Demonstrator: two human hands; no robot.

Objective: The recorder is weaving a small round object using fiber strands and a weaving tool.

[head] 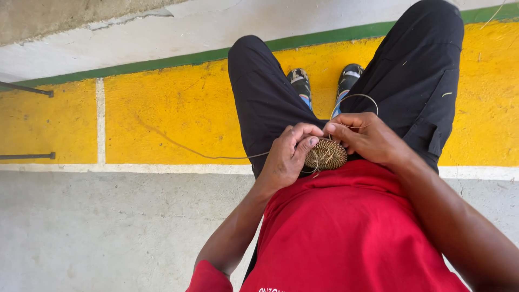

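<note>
A small round woven disc point(326, 154) of tan fibre sits over my lap, just above my red shirt. My left hand point(289, 156) pinches its left edge with thumb and fingers. My right hand point(363, 136) grips its upper right edge and holds a thin pale strand point(354, 97) that loops up over the hand. Another long strand point(216, 157) trails away to the left from the disc, across the yellow floor.
I am seated, with black trousers point(416, 70) and dark shoes point(300, 81) stretched out ahead. The floor has a yellow painted band point(173, 113), a green stripe point(162, 62) and white lines on grey concrete point(108, 227). Two dark metal rods point(27, 156) jut in at left.
</note>
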